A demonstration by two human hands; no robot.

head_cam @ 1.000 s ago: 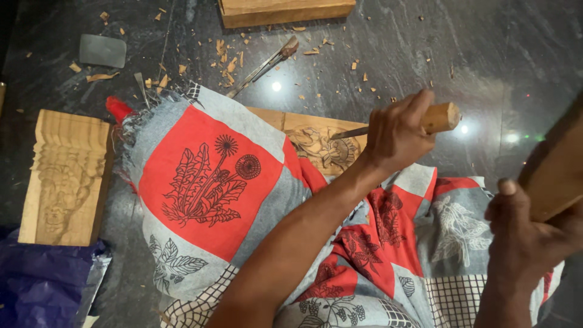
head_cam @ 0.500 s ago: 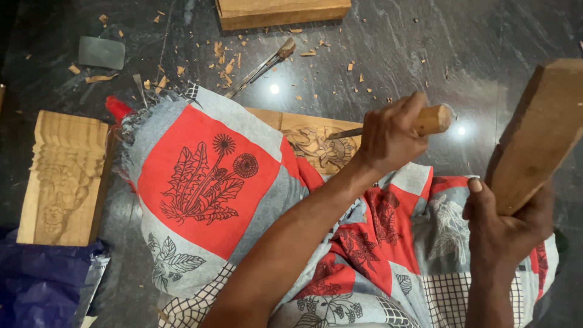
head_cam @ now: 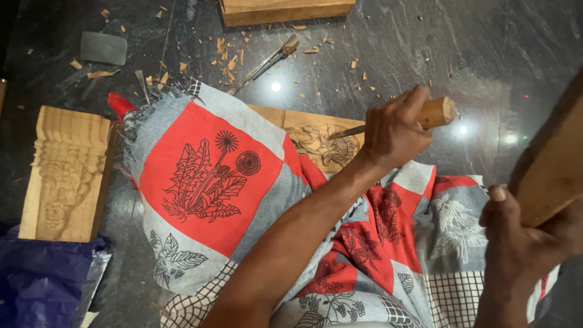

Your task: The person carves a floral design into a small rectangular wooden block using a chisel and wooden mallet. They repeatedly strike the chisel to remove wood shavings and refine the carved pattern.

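at the far left a carved wooden block (head_cam: 64,173) is laid on the dark stone floor (head_cam: 388,54), beside a red and grey printed cloth (head_cam: 212,182). a loose chisel (head_cam: 267,61) is seen above among wood chips. further right, a wooden-handled chisel (head_cam: 425,115) is gripped tight by the left hand (head_cam: 395,130), its blade set on the carved panel (head_cam: 319,143). at the right edge, a wooden mallet (head_cam: 549,170) is clasped by the right hand (head_cam: 522,243).

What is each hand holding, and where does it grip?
Left hand grips a chisel by its wooden handle; right hand holds a wooden mallet at its lower end.
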